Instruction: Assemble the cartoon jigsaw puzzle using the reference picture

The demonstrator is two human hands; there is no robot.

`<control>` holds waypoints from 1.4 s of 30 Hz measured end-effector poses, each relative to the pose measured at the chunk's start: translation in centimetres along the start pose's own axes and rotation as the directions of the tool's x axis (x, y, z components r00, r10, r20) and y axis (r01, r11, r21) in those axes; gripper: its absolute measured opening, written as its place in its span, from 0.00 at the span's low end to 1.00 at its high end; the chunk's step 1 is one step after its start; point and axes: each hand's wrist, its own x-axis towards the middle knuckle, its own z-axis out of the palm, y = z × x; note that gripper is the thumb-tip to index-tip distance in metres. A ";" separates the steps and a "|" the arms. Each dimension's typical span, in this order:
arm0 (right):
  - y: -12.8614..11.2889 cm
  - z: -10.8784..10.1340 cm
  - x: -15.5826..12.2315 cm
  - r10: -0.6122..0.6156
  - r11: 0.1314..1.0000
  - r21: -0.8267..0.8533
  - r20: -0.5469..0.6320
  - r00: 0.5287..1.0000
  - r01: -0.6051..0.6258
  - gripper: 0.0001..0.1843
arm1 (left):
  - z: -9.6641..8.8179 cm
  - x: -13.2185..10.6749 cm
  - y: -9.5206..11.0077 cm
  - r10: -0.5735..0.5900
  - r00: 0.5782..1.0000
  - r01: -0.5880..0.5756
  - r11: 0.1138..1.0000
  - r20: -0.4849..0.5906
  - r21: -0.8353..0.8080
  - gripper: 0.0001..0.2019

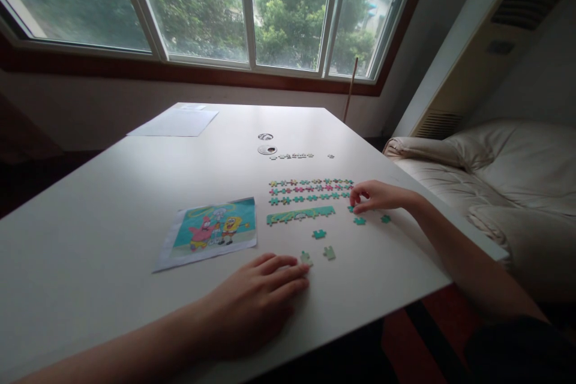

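My left hand (256, 297) lies on the white table with its fingers stretched out, the fingertips touching or just beside a pale green puzzle piece (306, 258). A second pale puzzle piece (329, 252) and a teal one (319, 233) lie close by. At the right end of the rows, my right hand (375, 195) has thumb and fingers curled together on a small teal puzzle piece (351, 209), partly hidden by them. Two more teal pieces, one (359, 221) below it and one (386, 219) under the wrist, lie apart. A joined puzzle strip (300, 215) sits between the hands.
Three rows of loose pieces (310, 189) lie beyond the strip, with grey pieces (292, 156) and two round objects (267, 149) farther back. A cartoon picture sheet (213, 229) lies left, white paper (173, 122) at the far left. A sofa (508, 174) stands right of the table (112, 204).
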 end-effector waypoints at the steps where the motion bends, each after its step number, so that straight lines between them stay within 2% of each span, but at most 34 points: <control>1: 0.2 0.0 0.0 -0.001 1.000 0.014 0.009 1.000 0.001 0.16 | 0.0 0.0 0.0 -0.001 1.000 0.001 1.000 0.002 0.000 0.20; 5: 0.4 0.2 0.1 0.002 0.999 0.047 0.018 1.000 -0.003 0.16 | 0.0 0.0 0.0 0.002 1.000 -0.002 1.000 0.008 0.005 0.20; 10: -0.5 0.1 -0.1 -0.017 0.999 0.044 0.012 1.000 0.016 0.14 | -0.1 0.1 0.1 0.010 1.000 -0.010 1.000 -0.020 -0.002 0.19; 16: -1.8 0.4 -0.4 -0.121 0.983 0.126 -0.098 0.988 0.133 0.15 | 0.0 0.0 -0.1 -0.001 1.000 0.001 1.000 0.002 -0.004 0.19; 20: -3.4 1.4 -0.3 -0.218 0.956 0.188 -0.066 0.974 0.226 0.15 | 0.0 0.1 0.0 -0.003 1.000 0.003 1.000 0.020 0.002 0.19; 24: -4.7 2.5 0.0 -0.267 0.955 0.127 -0.030 0.963 0.268 0.12 | -0.1 0.1 0.0 -0.007 1.000 0.007 1.000 0.027 0.013 0.19; 30: -5.2 2.7 0.0 -0.306 0.952 -0.026 -0.143 0.941 0.306 0.10 | 0.1 -0.1 -0.2 0.026 1.000 -0.026 0.999 0.002 0.024 0.18; 37: -6.0 3.7 0.2 -0.329 0.943 -0.034 -0.216 0.919 0.330 0.08 | 0.5 -0.2 -0.1 0.014 0.999 -0.011 0.998 -0.043 0.056 0.16; 42: -6.8 4.8 0.5 -0.373 0.925 -0.013 -0.217 0.902 0.380 0.09 | 0.9 -0.2 0.0 -0.025 0.988 0.043 0.992 -0.149 0.120 0.15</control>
